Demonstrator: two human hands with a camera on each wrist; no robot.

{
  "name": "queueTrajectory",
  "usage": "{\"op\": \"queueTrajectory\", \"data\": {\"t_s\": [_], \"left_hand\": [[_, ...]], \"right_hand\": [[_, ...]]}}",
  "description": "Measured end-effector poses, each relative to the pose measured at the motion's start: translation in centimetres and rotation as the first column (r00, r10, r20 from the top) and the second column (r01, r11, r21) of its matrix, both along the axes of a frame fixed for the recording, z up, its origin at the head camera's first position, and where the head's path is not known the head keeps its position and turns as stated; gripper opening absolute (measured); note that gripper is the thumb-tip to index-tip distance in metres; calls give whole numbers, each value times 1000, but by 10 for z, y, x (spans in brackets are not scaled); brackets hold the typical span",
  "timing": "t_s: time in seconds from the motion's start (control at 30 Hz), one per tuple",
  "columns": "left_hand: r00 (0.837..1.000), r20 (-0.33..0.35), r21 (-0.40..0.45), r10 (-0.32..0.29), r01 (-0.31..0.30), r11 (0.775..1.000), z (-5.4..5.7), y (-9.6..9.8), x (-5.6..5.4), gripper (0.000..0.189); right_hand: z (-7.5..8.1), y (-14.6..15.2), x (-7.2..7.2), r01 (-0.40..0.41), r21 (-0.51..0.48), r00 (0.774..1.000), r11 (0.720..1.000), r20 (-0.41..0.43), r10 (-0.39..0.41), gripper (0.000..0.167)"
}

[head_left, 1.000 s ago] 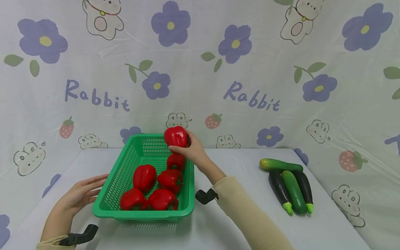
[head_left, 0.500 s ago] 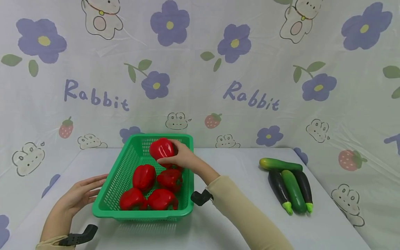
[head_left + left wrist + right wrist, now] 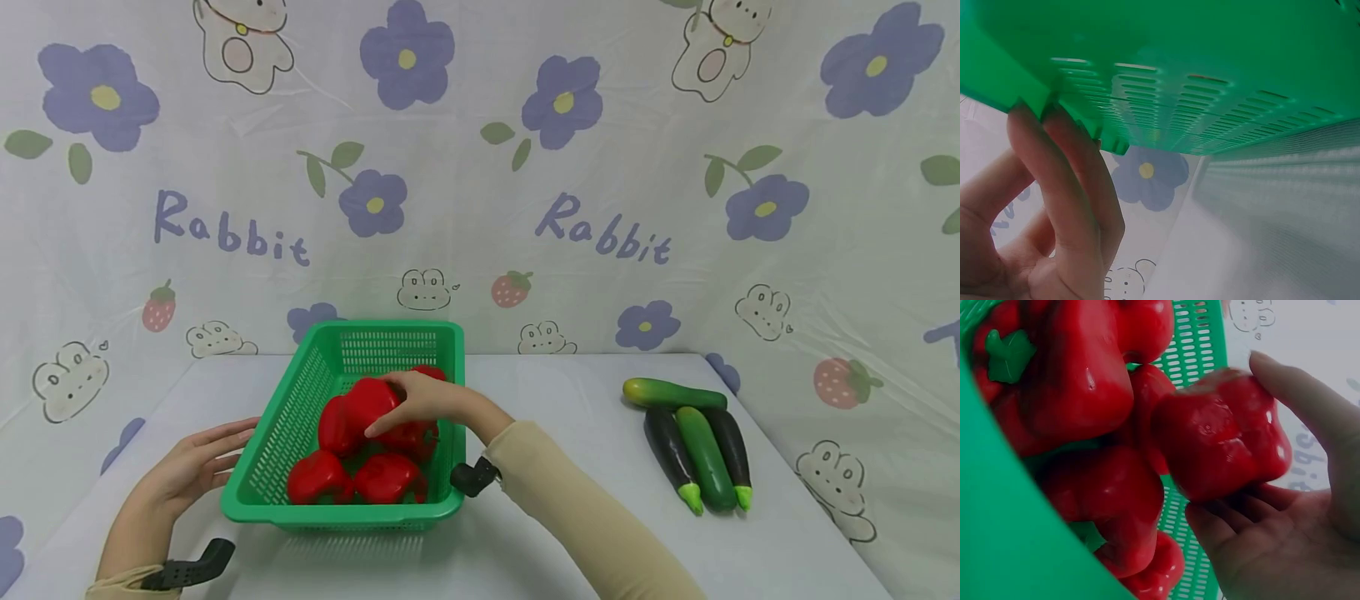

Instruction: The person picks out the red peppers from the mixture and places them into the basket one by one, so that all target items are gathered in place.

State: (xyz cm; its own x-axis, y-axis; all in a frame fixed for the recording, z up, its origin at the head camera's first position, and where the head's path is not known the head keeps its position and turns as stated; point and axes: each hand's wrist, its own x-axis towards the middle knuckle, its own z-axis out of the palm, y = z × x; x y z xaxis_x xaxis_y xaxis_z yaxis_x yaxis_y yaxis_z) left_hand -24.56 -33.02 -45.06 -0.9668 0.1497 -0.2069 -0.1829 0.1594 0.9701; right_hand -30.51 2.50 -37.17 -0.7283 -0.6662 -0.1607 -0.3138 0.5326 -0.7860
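My right hand (image 3: 426, 397) holds a red bell pepper (image 3: 367, 403) between thumb and fingers, inside the green basket (image 3: 456, 454). In the right wrist view the held pepper (image 3: 1222, 437) shows its lobed end, with other peppers below and beside it. Several red bell peppers lie in the basket, among them one at the front left (image 3: 318, 477) and one at the front (image 3: 388, 478); the held one partly covers its neighbours. My left hand (image 3: 187, 468) touches the basket's left side with extended fingers; in the left wrist view its fingertips meet the plastic under the rim.
On the table's right side lie two dark eggplants (image 3: 670, 454), a green zucchini (image 3: 705, 458) and a yellow-tipped green one (image 3: 672, 394) across their far ends. A printed curtain (image 3: 480, 208) rises behind the white table (image 3: 555, 467).
My right hand has brought the bell pepper from above the basket's far right corner down and left, among the other peppers. The left hand and the basket have stayed put.
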Motion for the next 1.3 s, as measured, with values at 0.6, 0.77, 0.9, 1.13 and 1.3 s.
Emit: {"op": "queueTrajectory", "data": {"t_s": [0.6, 0.77, 0.9, 1.13, 1.3], "left_hand": [[1000, -3, -10, 5, -5, 1000, 1, 1, -1, 27], [1000, -4, -16, 7, -7, 1000, 1, 1, -1, 28], [1000, -5, -15, 9, -9, 1000, 1, 2, 0, 28], [1000, 0, 1, 6, -6, 1000, 2, 1, 0, 25], [1000, 6, 11, 8, -8, 1000, 1, 0, 0, 23]], "right_hand": [[3, -3, 2, -71, 78, 996, 994, 63, 66, 67], [3, -2, 3, -76, 79, 996, 994, 46, 72, 66], [3, -1, 3, -73, 84, 997, 994, 33, 70, 64], [4, 2, 1, -70, 69, 997, 995, 16, 69, 69], [6, 8, -1, -35, 13, 999, 999, -4, 35, 73]]}}
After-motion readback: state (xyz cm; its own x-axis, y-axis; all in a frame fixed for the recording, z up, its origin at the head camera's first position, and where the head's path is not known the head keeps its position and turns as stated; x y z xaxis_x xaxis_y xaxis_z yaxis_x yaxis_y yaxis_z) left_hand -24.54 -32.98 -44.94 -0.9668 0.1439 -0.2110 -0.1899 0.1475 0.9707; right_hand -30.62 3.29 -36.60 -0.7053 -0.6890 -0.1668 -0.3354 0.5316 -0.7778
